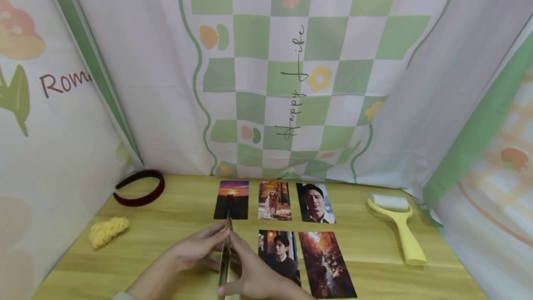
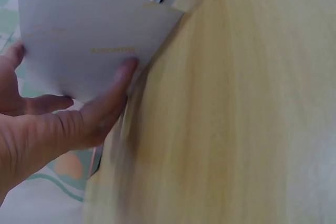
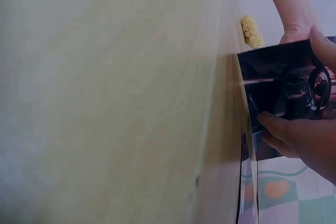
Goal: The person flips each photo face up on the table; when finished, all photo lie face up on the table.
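Note:
Between both hands a photo card (image 1: 225, 263) stands on edge, seen nearly edge-on in the head view; whether it is one or several stacked, I cannot tell. My left hand (image 1: 197, 247) holds it from the left, the thumb on its white back (image 2: 79, 30) with faint yellow print. From the right, my right hand (image 1: 259, 272) grips it, fingers against the dark glossy picture side (image 3: 283, 90). Just beyond lies a sunset photo (image 1: 231, 198). Right of the hands lie a portrait photo (image 1: 278, 256) and an autumn stream photo (image 1: 326, 263).
In the back row are a dog photo (image 1: 274, 201) and another portrait photo (image 1: 315, 203). A dark red headband (image 1: 143, 198) and yellow yarn (image 1: 107, 232) lie left. On the right rests a yellow-handled lint roller (image 1: 401, 230). Printed curtains (image 1: 291, 82) enclose the wooden table (image 1: 179, 216).

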### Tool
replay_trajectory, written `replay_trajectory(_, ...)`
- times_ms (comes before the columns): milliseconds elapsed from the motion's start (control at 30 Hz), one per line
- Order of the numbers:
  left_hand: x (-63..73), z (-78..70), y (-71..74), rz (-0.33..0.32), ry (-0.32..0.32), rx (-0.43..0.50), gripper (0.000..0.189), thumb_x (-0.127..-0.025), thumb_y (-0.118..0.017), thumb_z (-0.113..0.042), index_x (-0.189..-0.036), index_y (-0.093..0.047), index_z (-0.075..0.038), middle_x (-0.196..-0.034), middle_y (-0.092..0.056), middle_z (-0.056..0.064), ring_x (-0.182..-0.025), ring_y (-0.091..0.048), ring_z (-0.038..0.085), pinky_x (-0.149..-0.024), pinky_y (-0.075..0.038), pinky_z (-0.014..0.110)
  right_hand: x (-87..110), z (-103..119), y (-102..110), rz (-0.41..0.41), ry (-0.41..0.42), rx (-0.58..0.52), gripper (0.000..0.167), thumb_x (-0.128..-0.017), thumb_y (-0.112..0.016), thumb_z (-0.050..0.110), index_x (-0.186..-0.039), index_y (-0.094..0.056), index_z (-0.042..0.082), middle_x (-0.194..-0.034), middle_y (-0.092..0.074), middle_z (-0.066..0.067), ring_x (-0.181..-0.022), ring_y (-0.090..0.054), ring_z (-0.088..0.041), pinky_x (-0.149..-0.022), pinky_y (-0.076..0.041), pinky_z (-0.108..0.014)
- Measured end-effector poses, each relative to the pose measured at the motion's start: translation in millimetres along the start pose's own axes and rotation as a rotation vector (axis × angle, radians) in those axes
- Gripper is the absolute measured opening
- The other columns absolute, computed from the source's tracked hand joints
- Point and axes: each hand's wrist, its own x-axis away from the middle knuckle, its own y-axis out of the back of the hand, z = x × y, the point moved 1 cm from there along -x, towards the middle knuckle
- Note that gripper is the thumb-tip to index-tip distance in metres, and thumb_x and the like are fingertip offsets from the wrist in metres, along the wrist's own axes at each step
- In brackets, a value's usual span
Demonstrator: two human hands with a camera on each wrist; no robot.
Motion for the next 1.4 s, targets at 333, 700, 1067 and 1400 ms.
replay_trajectory(333,1.2,5.4,15.3,0.005,0.018,0.14,0.075,-0.109,-0.05,-0.041,-0.166,-0.017,-0.004,-0.149,-0.057,0.022,-0.125,-0.066,0.031,-0.101,-0.06,0.051,-4.1,-12,2,0.049,-0.158,0.246,0.1,-0.092,-0.073,0.05,-0.167,-0.008,0.038,-0.176,-0.008,-0.018,-0.157,-0.022,-0.049,-0.112,-0.048,-0.061)
replay_trajectory(700,5.9,7.6,17.2,-0.269,0.001,-0.131,0.069,-0.101,-0.051,0.002,-0.16,-0.016,0.013,-0.111,-0.074,0.019,-0.086,-0.074,0.017,-0.075,-0.066,0.037,-16.0,-70,3,0.192,-0.073,0.654,0.077,-0.098,-0.055,0.066,-0.162,-0.016,0.049,-0.173,-0.026,-0.005,-0.15,-0.038,-0.039,-0.099,-0.058,-0.047)
replay_trajectory(1067,6.7,8.2,11.4,-0.435,-0.095,-0.794,0.027,-0.09,-0.071,-0.001,-0.117,-0.069,0.001,-0.077,-0.061,0.004,-0.062,-0.053,0.015,-0.052,-0.042,0.025,-15.2,-75,6,0.282,0.016,0.939,0.063,-0.103,-0.049,0.062,-0.16,-0.034,0.04,-0.169,-0.034,-0.002,-0.151,-0.041,-0.028,-0.106,-0.056,-0.04)
replay_trajectory(1400,8.2,0.3,9.7,-0.315,-0.065,-0.972,0.064,-0.071,-0.087,-0.007,-0.13,-0.064,0.004,-0.111,-0.074,0.015,-0.106,-0.069,0.034,-0.098,-0.055,0.063,-16.8,-85,10,0.306,0.056,0.972,0.056,-0.108,-0.041,0.058,-0.16,-0.029,0.046,-0.17,-0.032,-0.003,-0.152,-0.04,-0.029,-0.105,-0.057,-0.039)
